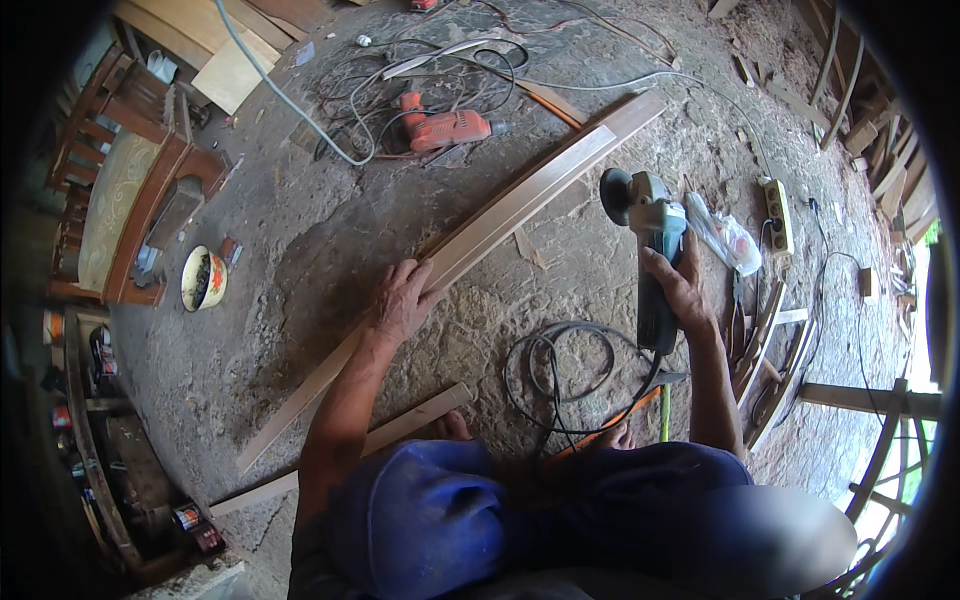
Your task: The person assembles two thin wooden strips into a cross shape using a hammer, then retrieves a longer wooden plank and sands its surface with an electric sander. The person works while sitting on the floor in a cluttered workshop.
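My right hand [683,287] is wrapped around the body of an angle grinder [660,232], held up off the floor. A dark round disc sits at its far left end, and its cord runs down from the near end. My left hand [402,302] grips a long wooden plank [530,200] partway along its length, with the fingers over its far side. The plank slants from near left to far right, and narrower strips seem to lie against it; how many is hard to make out. Between my hands and feet lies a coiled black cable [560,370].
An orange-red power drill [445,130] lies among tangled cables beyond the plank. On the right are a power strip [776,218], a clear plastic bag [730,240] and wood pieces [775,350]. A bowl [206,279] and carved wooden furniture [150,205] stand at left. Another board [400,420] lies near my feet.
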### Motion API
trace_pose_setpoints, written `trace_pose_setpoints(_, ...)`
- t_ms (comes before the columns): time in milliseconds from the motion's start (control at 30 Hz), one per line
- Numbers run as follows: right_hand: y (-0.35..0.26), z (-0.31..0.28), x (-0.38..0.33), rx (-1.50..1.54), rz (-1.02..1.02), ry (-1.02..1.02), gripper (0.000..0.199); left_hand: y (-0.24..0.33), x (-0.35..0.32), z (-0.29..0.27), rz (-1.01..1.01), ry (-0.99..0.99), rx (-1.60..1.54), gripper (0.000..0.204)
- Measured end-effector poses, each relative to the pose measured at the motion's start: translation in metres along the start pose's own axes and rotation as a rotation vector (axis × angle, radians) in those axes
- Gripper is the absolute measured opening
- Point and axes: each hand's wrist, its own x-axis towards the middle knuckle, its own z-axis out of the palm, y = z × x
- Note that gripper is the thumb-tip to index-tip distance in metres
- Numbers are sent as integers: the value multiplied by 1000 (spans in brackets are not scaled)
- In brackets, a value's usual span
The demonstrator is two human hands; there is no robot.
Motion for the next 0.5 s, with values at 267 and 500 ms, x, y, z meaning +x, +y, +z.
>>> trace_pose_setpoints(267,-6,10,-11,6,-37,-43,77,6,-2,-16,2,-143,-144,46)
trace_pose_setpoints(500,-9,15,-15,-34,10,-114,80,0,6,-16,86,-140,118,18)
